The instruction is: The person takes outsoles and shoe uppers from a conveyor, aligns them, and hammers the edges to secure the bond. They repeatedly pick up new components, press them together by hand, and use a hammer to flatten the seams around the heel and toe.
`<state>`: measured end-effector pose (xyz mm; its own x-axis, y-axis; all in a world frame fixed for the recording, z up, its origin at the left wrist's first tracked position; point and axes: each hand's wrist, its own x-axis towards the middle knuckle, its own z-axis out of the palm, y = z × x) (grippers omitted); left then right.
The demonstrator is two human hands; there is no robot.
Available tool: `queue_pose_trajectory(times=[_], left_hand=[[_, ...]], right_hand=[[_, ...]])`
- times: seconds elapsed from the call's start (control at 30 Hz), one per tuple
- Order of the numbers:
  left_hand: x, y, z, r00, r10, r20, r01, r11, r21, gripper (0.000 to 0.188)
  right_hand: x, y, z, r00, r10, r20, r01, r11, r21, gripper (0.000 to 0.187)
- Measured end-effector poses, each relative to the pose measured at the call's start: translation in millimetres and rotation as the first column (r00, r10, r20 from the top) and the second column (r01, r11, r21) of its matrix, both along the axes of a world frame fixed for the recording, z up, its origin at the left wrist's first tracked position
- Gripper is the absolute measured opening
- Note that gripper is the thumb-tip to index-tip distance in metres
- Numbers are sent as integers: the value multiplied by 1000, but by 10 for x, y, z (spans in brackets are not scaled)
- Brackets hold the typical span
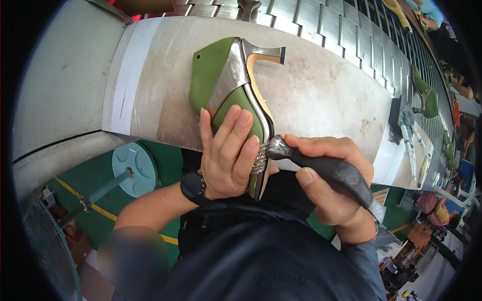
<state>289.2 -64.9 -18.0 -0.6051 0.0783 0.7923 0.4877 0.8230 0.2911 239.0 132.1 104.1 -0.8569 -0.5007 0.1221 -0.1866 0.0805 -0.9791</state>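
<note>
A green high-heeled shoe [243, 105] lies on its side across the pale bench, its pointed toe toward me and its slim metallic heel at the far end. The green upper is stretched over a last whose green back part shows at the left. My left hand [230, 150] lies over the front of the shoe, fingers wrapped round it and pressing it down; a glittery band shows beside the fingertips. My right hand [336, 170] grips a hand tool [326, 173] with a thick black handle. The tool's rounded metal head meets the sole edge beside the band.
Metal slats of a conveyor [321, 25] run past the bench's far side. On the right are a black block [400, 113], slim white pens [409, 150] and another green shoe [426, 95]. A fan guard [50, 251] and a pale blue round plate [134, 169] stand left. Another person's hand [429, 22] shows far right.
</note>
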Motion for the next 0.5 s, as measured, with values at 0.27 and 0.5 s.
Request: queue_pose_trajectory(times=[0.27,0.5], left_hand=[[47,-18,-18,1000,1,26,-1,1000,13,54],[96,-130,-45,993,-85,77,92,992,-85,86]], right_hand=[[-465,-59,185,929,64,364,-73,997,12,24],[-1038,-380,202,904,131,408,-202,970,135,22]])
